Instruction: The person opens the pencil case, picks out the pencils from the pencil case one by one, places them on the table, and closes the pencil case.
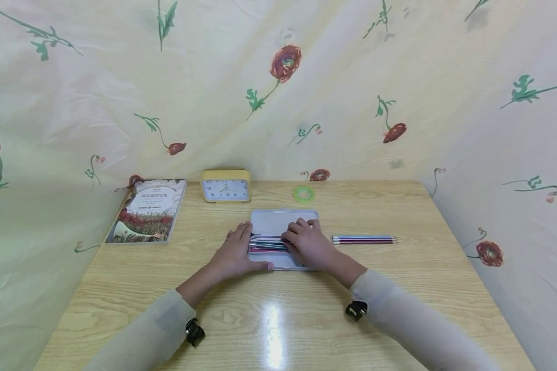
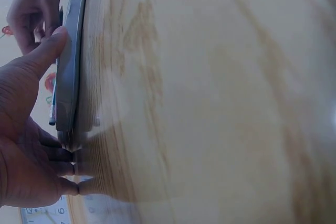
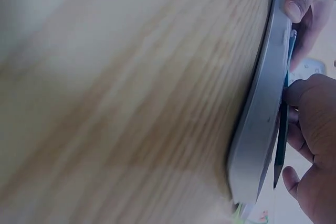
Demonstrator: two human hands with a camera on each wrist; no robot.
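Two hands are at the open pencil case (image 1: 278,220), which lies on the table (image 1: 232,319) with pencils (image 1: 265,244) across its middle. The left hand (image 1: 235,253) is spread wide, thumb at the near edge and fingers along the left side. The right hand (image 1: 308,243) pinches a dark green pencil (image 3: 281,148) over the case. More pencils lie side by side on the table, just right of it. Behind stand a yellow clock (image 1: 226,187) and a green ring (image 1: 294,195); a book (image 1: 145,212) lies at left.

Flwr-print cloth (image 1: 209,98) bhnd lt wd tbl (image 1: 227,324); glare (image 1: 274,335).
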